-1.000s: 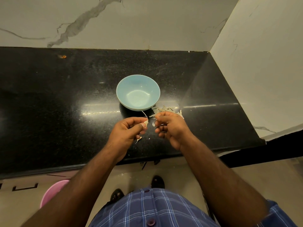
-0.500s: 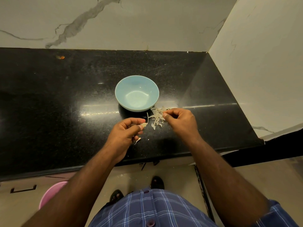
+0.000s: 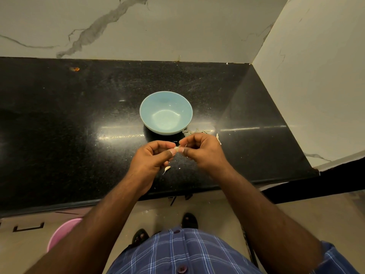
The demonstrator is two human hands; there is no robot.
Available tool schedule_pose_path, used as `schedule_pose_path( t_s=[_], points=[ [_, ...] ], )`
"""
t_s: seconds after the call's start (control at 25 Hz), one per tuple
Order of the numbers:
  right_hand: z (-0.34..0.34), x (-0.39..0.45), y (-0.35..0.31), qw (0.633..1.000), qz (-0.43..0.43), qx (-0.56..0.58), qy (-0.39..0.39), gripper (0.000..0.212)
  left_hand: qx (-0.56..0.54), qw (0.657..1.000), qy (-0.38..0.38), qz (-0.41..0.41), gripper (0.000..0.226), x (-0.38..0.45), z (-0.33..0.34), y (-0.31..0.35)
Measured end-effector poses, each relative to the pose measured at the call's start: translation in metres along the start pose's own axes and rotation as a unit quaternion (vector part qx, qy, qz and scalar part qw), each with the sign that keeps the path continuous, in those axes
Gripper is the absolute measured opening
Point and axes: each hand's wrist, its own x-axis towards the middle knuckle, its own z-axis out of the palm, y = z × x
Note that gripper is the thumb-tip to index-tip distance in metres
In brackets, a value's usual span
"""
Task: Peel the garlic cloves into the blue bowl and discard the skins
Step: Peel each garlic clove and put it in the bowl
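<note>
The blue bowl [image 3: 145,107] stands empty on the black counter [image 3: 59,125], just beyond my hands. My left hand [image 3: 152,159] pinches a small garlic clove [image 3: 176,148] between thumb and fingers. My right hand [image 3: 203,149] meets it from the right, its fingertips pinching the same clove. A pile of pale garlic skins [image 3: 190,132] lies on the counter behind my right hand, mostly hidden by it. One loose skin piece [image 3: 166,169] lies under my left hand.
White marble walls close the counter at the back and on the right. A pink bucket [image 3: 59,234] stands on the floor at lower left, below the counter's front edge. A small orange speck [image 3: 75,69] sits at the far left of the counter.
My right hand dropped a strip of skin on the pile to the right, then came back to the clove in my left hand. The bowl has not moved.
</note>
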Motion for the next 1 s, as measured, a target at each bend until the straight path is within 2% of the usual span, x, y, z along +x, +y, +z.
schedule_pose_path(
  t_s=[0.2, 0.4, 0.68, 0.8, 1.0],
  points=[
    [0.006, -0.004, -0.006, 0.988, 0.086, 0.131, -0.012, 0.020, -0.017, 1.000, -0.011, 0.009, 0.018, -0.004, 0.002, 0.001],
    [0.004, -0.005, -0.011, 0.955, 0.189, 0.226, -0.033, 0.020, -0.096, 0.994, -0.032, -0.039, 0.017, -0.005, 0.002, 0.000],
    [0.000, -0.003, -0.006, 0.920, 0.234, 0.306, -0.077, 0.019, -0.144, 0.984, -0.059, -0.087, 0.020, -0.008, 0.002, 0.005],
    [0.001, -0.003, -0.005, 0.941, 0.205, 0.261, -0.060, 0.017, -0.148, 0.981, -0.071, -0.103, 0.020, -0.010, 0.001, 0.009],
    [-0.009, 0.004, 0.000, 0.989, 0.094, 0.109, 0.033, 0.015, -0.179, 0.977, -0.049, -0.105, 0.029, -0.009, 0.003, 0.012]
  ],
)
